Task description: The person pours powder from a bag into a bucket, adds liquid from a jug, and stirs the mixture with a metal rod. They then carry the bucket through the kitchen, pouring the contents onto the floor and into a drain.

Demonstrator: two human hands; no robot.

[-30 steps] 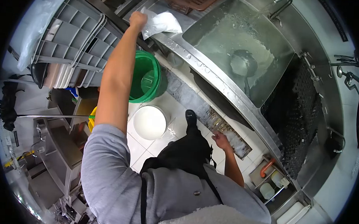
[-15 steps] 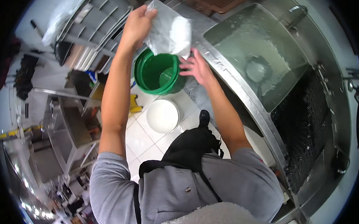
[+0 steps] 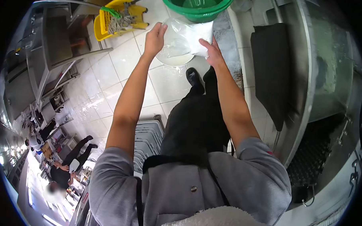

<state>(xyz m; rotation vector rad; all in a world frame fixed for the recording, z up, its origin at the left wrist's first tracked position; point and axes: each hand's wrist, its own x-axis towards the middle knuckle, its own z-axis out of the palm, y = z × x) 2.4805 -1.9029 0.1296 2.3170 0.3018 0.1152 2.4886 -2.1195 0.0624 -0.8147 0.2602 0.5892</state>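
Observation:
Both hands hold a clear plastic bag (image 3: 200, 32) with white contents bunched at its right end. My left hand (image 3: 154, 41) is closed on the loose clear end. Under and beside the white part, my right hand (image 3: 213, 53) grips the bag with the thumb on top. Below the bag a round white bucket (image 3: 175, 62) stands on the tiles, partly hidden by it. Just beyond is a green bucket (image 3: 200, 15), cut off by the top of the view. What exactly the white contents are cannot be made out.
A yellow mop bucket (image 3: 99, 25) holds a mop at the upper left. Grey stacked crates (image 3: 148, 135) stand by my left side. To the right are a dark hanging mat (image 3: 267, 72) and a metal sink (image 3: 310, 57). Another person (image 3: 63, 170) stands far off at lower left.
The view has turned and the bag now appears lower, above the white bucket rather than the green one. My right hand, open before, has closed on the bag.

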